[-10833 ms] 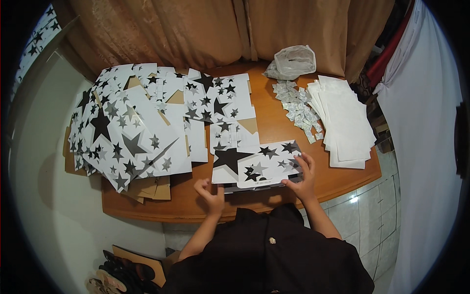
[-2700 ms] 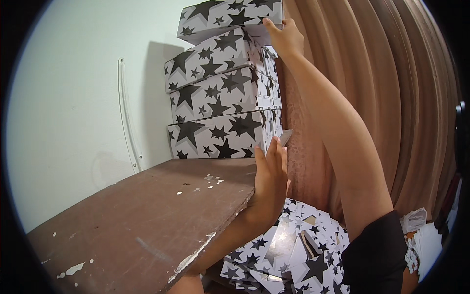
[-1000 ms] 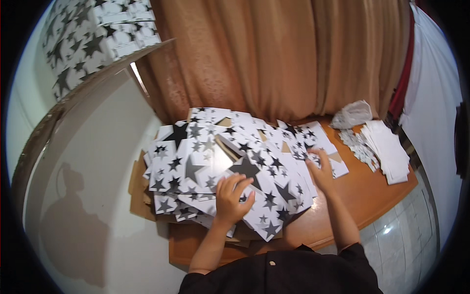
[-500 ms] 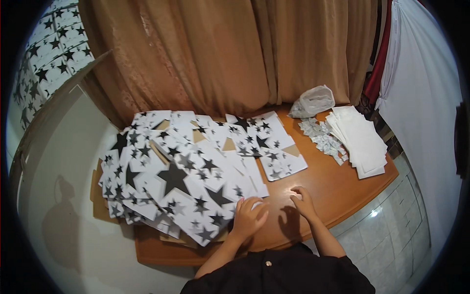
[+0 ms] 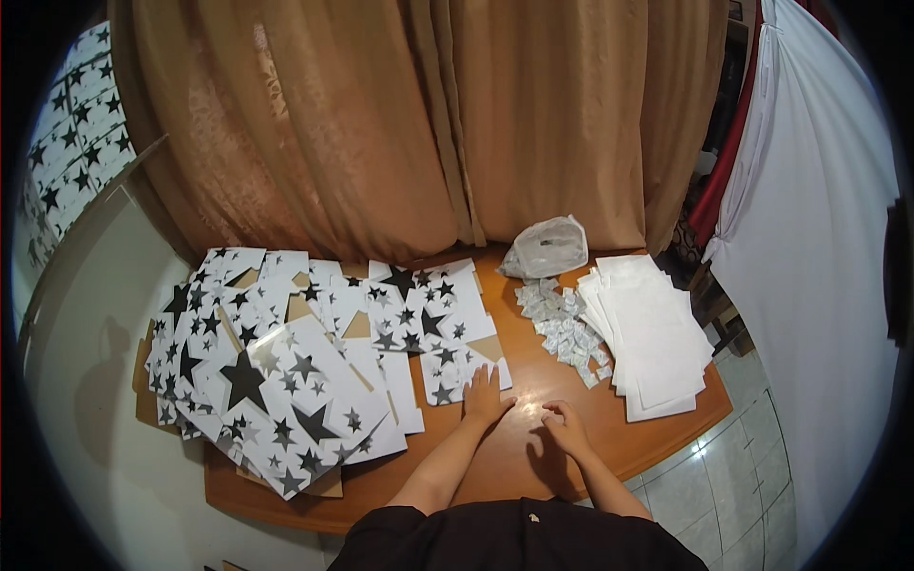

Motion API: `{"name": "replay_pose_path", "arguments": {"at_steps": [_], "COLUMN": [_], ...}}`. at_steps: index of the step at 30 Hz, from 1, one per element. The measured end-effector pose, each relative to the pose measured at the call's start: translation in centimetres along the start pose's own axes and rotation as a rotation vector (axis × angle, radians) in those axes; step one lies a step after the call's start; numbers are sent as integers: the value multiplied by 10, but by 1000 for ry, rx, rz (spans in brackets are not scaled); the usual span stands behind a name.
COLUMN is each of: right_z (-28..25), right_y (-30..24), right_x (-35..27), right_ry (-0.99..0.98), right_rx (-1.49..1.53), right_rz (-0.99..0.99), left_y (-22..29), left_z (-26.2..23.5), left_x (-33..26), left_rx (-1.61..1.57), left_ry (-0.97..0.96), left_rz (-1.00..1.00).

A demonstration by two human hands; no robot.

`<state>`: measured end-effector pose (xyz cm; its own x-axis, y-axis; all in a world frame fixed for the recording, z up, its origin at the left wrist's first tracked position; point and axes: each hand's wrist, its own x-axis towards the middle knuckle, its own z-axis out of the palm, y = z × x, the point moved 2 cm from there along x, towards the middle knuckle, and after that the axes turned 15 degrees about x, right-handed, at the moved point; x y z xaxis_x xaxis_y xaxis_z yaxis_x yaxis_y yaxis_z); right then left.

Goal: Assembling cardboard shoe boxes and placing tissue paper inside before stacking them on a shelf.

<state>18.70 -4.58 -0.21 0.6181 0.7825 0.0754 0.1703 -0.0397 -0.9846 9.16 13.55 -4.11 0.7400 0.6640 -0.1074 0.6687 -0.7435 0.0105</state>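
Note:
My left hand (image 5: 486, 397) is open with fingers spread, its fingertips at the near right corner of a flat star-printed cardboard piece (image 5: 446, 376). I cannot tell whether they press on it or only rest there. My right hand (image 5: 568, 430) hovers over the bare wood to the right, fingers loosely bent and apart, holding nothing that I can see. To the left lies a big heap of flat white cardboard pieces (image 5: 276, 381) printed with black and grey stars, some showing brown undersides. Small pale sachets (image 5: 564, 328) lie loose beyond my hands.
A clear plastic bag (image 5: 550, 247) sits behind the sachets. Fanned white sheets (image 5: 652, 333) are stacked at the right of the wooden table (image 5: 447, 457). Brown curtains (image 5: 381, 124) hang along the back, and a white cloth (image 5: 809, 209) hangs at the right.
My left hand has moved from beside the large heap to the smaller star-printed piece on its right, fingers now spread. The view has turned right; my right hand stays over the bare wood.

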Motion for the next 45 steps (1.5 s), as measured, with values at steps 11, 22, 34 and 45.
{"name": "replay_pose_path", "arguments": {"at_steps": [11,22,34,45], "right_z": [-21,-12,-7,-33], "right_y": [43,10,-25,-4], "right_x": [18,23,13,29], "right_ry": [30,-25,-41,238], "right_rx": [163,156,184,299], "right_rz": [220,97,54,262], "left_y": [-11,-63,-109,-117], "left_z": [37,-65,-166,-228], "left_x": [20,-16,-100,-130], "left_rx": [244,-245,-600,-846], "left_ry": [187,750,1176,1362], "left_rz": [188,-196,-571,-530]}}
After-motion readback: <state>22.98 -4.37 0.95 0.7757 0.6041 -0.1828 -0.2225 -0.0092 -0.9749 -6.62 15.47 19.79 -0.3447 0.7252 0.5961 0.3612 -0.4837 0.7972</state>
